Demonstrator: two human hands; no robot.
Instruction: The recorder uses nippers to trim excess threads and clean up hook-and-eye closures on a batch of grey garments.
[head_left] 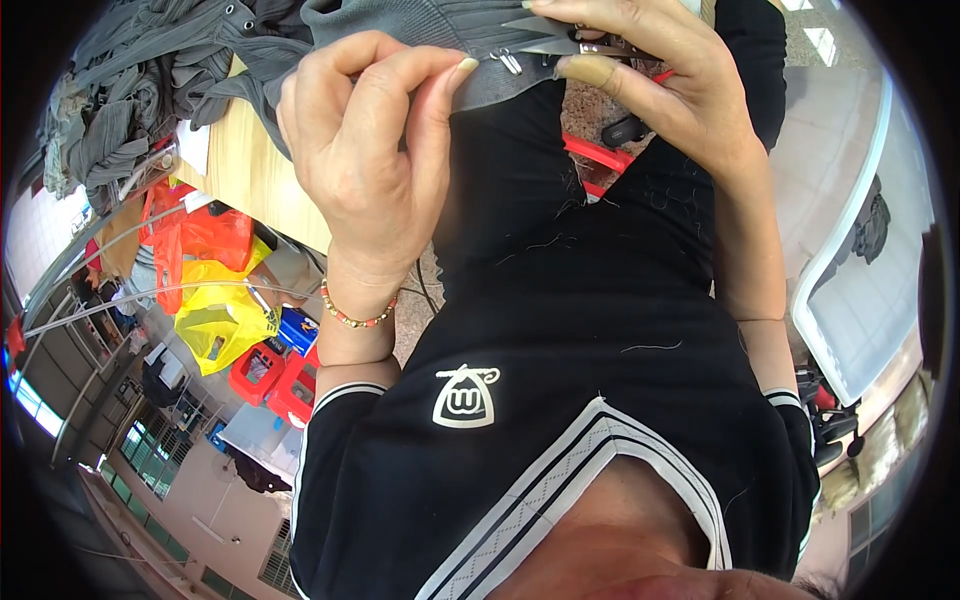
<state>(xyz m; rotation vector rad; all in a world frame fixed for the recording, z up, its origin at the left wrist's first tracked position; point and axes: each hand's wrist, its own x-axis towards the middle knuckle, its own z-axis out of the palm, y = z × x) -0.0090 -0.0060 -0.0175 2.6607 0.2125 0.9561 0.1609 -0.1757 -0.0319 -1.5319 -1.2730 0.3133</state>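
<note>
A grey ribbed knit garment lies across my lap and the table edge at the top of the view. My left hand, with a beaded bracelet at the wrist, is closed in a pinch of thumb and forefinger over the garment's edge. Whatever the fingertips hold is too small to make out. Beside them, a small looped metal fitting rests against the grey knit. My right hand grips a pair of thread snips, blades pointing left toward the fitting and spread apart. Its fingers partly hide the handles.
More grey garments are heaped at the upper left on a pale wooden table. Red and yellow plastic bags hang below, near red stools. A white plastic bin stands at my right, with a dark scrap in it.
</note>
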